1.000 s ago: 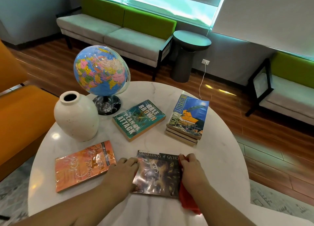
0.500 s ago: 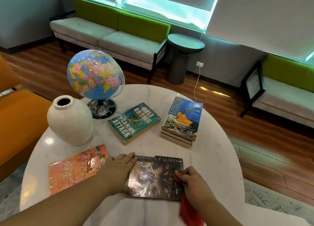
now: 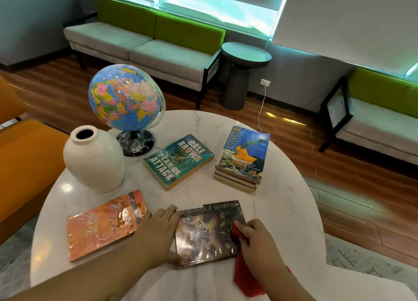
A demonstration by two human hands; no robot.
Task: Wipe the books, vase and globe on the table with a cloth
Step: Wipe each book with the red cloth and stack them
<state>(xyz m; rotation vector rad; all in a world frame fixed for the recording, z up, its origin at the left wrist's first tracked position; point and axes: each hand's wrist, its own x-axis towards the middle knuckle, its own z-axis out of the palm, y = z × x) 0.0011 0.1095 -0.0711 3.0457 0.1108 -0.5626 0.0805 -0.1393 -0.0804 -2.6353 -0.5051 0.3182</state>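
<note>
You're pinning the glossy, probably slippery dark paperback (image 3: 209,231) with your flat, open left hand (image 3: 158,232) at its spine edge while your right hand (image 3: 256,244) is pinching the soft red cloth (image 3: 245,275) closed.

green book (image 3: 178,161) – "plan of attack"

A dark glossy book (image 3: 208,230) lies flat nearest — red cloth (image 3: 246,275) at its right edge (bunched), beside orange book (image 3: 105,225), teal paperback (image 3: 178,161), stacked books (image 3: 243,158), white ceramic vase (image 3: 93,159), colourful globe (image 3: 124,98).
</note>
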